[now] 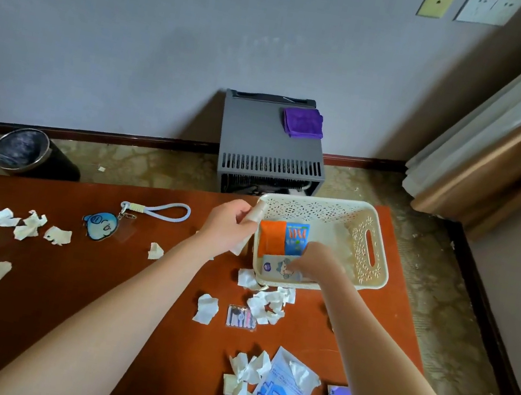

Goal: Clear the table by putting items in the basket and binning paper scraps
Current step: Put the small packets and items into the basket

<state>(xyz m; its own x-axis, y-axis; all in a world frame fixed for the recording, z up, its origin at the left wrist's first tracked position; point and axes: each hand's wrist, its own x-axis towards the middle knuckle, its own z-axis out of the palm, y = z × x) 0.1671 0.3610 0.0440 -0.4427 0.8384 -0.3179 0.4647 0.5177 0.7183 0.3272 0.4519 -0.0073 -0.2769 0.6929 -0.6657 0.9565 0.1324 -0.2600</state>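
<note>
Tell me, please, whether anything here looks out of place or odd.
Yes: one small paper scrap lies on the carpet near the bin, neither on the table nor binned. Torn scraps also litter the table.

Bare left grip (230, 225) and bare right grip (317, 259) on long, smooth, bare forearms (116, 294).

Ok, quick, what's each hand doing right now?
Left hand: grips the rim of the cream perforated plastic basket.
Right hand: holds a pale cartoon-printed packet inside it.
</note>
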